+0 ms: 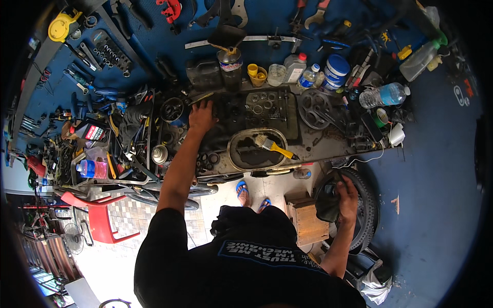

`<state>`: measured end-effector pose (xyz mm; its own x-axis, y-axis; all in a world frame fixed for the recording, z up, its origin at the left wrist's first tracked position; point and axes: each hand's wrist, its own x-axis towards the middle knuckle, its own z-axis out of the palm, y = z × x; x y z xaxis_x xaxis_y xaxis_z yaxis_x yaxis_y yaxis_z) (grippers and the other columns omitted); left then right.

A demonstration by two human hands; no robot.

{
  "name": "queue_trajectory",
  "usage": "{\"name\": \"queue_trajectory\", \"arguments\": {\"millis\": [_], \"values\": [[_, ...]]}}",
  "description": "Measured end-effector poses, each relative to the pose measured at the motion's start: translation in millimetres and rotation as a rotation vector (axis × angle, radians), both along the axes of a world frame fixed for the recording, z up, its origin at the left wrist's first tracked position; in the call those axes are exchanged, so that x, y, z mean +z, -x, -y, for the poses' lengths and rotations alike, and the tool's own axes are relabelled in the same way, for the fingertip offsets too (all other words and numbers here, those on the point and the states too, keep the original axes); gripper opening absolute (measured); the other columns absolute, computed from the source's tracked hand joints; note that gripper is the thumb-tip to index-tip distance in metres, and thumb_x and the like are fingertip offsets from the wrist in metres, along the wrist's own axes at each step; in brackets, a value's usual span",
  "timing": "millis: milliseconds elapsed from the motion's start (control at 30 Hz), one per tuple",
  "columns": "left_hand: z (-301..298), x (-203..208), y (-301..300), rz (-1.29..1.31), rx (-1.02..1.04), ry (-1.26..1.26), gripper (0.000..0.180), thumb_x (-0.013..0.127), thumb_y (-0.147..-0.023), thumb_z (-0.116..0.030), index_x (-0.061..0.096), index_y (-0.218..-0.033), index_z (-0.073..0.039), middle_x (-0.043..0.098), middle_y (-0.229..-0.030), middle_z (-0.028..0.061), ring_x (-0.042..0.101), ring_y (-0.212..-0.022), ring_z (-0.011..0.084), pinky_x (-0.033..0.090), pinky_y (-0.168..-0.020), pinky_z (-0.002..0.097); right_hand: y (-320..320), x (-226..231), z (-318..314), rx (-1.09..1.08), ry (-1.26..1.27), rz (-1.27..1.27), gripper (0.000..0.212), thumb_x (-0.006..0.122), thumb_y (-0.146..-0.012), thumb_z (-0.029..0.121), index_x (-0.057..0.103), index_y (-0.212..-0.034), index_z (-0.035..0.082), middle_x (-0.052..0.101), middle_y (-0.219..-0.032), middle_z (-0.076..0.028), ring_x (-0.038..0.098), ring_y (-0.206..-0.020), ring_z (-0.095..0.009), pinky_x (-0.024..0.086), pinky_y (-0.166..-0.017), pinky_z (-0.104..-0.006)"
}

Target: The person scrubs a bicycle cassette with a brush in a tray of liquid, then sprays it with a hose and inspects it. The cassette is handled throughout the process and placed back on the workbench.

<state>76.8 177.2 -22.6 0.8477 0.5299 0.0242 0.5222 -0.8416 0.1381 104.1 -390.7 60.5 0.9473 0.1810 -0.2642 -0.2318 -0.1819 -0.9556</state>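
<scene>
My left hand [203,118] reaches over the workbench [221,165], fingers stretched and slightly apart at the edge of a dark, greasy area. A thin yellowish strip [203,97] lies just beyond its fingertips; any contact there is hard to make out. Lower right, my right hand [348,199] is closed around a dark cloth rag [327,205], held beside a bicycle tyre [367,215]. An oval pan [230,154] of dark liquid is at the bench's front edge, with a yellow-handled paintbrush [277,149] across it. Small metal rings and parts [258,107] lie on a mat behind.
A crankset [314,110] rests right of the mat. Bottles and a blue-and-white tub [336,72] line the back below a blue tool wall [164,38]. A spray can [159,154] stands left. Below are a wooden box [308,223] and a red chair [100,215].
</scene>
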Motion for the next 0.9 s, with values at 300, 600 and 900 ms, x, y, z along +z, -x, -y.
{"name": "queue_trajectory", "arguments": {"millis": [300,600,900], "values": [[72,15,79,0.434,0.151,0.254,0.033,0.078,-0.091,-0.019,0.068,-0.12,-0.009,0.07,-0.114,0.0176,0.068,-0.106,0.0425,0.056,-0.088,0.0534,-43,33,4,0.074,0.415,0.302,0.031,0.065,-0.108,0.029,0.07,-0.115,0.0,0.067,-0.094,0.0,0.055,-0.087,-0.01,0.047,-0.079,-0.0274],[174,8,102,0.571,0.137,0.357,0.017,0.082,-0.087,-0.01,0.068,-0.083,-0.001,0.075,-0.103,0.0198,0.072,-0.093,0.0404,0.057,-0.083,0.047,-138,83,-16,0.24,0.471,0.658,0.025,0.065,-0.108,0.021,0.073,-0.111,-0.003,0.072,-0.093,-0.014,0.066,-0.085,-0.022,0.051,-0.078,-0.0339],[251,62,22,0.681,0.129,0.402,0.01,0.077,-0.094,-0.009,0.072,-0.1,-0.002,0.072,-0.115,0.0172,0.074,-0.098,0.0296,0.063,-0.071,0.036,-196,72,-24,0.492,0.536,0.891,0.017,0.074,-0.097,0.017,0.078,-0.113,0.013,0.066,-0.086,-0.01,0.065,-0.072,-0.029,0.051,-0.065,-0.0384]]}}
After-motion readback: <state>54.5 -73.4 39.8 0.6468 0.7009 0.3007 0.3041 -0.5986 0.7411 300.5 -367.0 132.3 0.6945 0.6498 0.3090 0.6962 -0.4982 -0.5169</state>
